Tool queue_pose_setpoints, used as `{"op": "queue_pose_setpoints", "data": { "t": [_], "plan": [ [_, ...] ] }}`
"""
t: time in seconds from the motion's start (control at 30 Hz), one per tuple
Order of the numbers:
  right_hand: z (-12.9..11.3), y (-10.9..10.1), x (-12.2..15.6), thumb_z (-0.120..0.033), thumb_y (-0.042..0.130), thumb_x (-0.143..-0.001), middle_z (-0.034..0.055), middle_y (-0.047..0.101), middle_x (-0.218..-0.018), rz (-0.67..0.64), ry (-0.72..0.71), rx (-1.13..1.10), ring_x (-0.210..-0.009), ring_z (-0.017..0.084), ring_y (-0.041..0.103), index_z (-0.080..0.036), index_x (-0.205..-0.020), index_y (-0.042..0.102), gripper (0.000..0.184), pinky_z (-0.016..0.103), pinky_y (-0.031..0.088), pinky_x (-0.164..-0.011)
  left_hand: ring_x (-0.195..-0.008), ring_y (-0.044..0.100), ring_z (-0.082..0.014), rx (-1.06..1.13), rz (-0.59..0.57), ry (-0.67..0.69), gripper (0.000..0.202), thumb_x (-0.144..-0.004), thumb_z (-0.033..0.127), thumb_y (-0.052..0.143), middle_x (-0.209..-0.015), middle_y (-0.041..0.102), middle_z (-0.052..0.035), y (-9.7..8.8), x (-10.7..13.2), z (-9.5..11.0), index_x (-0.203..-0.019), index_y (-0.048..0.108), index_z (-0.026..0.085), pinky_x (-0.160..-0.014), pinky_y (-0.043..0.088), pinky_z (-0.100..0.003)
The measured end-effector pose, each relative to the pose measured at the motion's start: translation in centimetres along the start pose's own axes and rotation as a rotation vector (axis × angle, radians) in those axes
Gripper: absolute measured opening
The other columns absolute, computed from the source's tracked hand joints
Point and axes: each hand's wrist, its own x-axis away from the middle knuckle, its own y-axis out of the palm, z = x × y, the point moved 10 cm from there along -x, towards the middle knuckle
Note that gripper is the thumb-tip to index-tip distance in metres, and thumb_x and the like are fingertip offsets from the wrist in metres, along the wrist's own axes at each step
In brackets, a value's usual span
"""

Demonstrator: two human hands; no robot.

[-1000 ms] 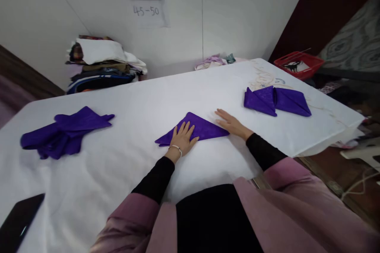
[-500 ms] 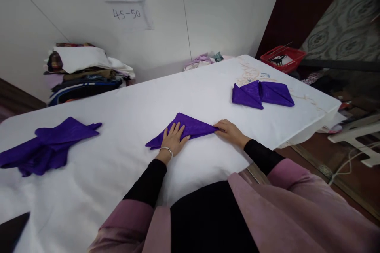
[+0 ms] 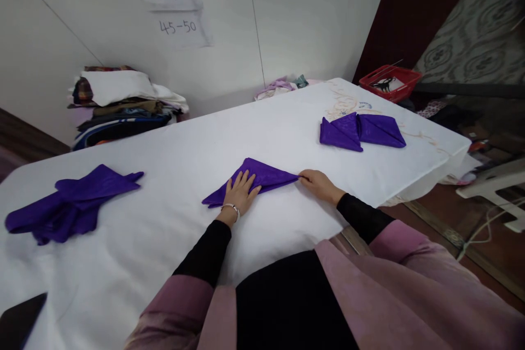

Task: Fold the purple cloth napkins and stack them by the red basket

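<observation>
A purple cloth napkin (image 3: 266, 172), folded into a triangle, lies in front of me on the white tablecloth. My left hand (image 3: 240, 192) rests flat on its left part, fingers spread. At the napkin's right corner, my right hand (image 3: 319, 183) pinches the tip between thumb and fingers. Further right, two folded purple napkins (image 3: 361, 131) lie side by side, one with a pointed flap. A loose, crumpled heap of purple napkins (image 3: 77, 205) lies to the left.
A stack of folded clothes (image 3: 123, 106) stands by the wall at the back left. A red basket (image 3: 391, 83) is beyond the far right end of the table. A dark flat object (image 3: 20, 320) sits at the near left. A white stool (image 3: 496, 191) stands at the right.
The view has shifted slightly. Both hands stay in nearly the same places; the right hand still pinches the napkin's corner, which looks drawn a little tauter.
</observation>
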Motion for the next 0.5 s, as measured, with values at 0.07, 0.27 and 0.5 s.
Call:
{"op": "queue_pose_setpoints", "data": {
  "t": [0.07, 0.27, 0.5],
  "plan": [
    [0.0, 0.0, 0.1, -0.027, 0.04, -0.089, 0.0037, 0.064, -0.079, -0.037, 0.011, 0.028, -0.07, 0.016, 0.055, -0.018, -0.082, 0.063, 0.026, 0.026, 0.036, -0.064, -0.14, 0.019, -0.0264, -0.001, 0.004, 0.002, 0.057, -0.093, 0.052, 0.026, -0.152, 0.025, -0.0088, 0.0, 0.0, 0.0, -0.142, 0.033, 0.024, -0.11, 0.017, -0.053],
    [0.0, 0.0, 0.1, -0.024, 0.04, -0.086, 0.002, 0.06, -0.067, -0.129, 0.06, 0.036, -0.06, 0.014, 0.049, -0.018, -0.068, 0.058, 0.026, 0.025, 0.031, -0.057, -0.141, 0.017, -0.0263, 0.001, -0.006, -0.001, 0.062, -0.091, 0.056, 0.027, -0.152, 0.024, -0.0083, 0.1, 0.1, 0.0, -0.143, 0.031, 0.023, -0.111, 0.014, -0.053],
    [1.6, 1.3, 0.2, -0.019, 0.043, -0.076, 0.0012, 0.055, -0.057, -0.293, 0.292, -0.208, -0.049, 0.011, 0.045, -0.017, -0.059, 0.054, 0.02, 0.023, 0.032, -0.049, -0.141, 0.015, -0.0284, -0.001, -0.021, 0.041, 0.078, -0.082, 0.07, 0.029, -0.153, 0.021, -0.0093, 0.3, 0.3, 0.2, -0.144, 0.028, 0.021, -0.111, 0.012, -0.055]
  ]
}}
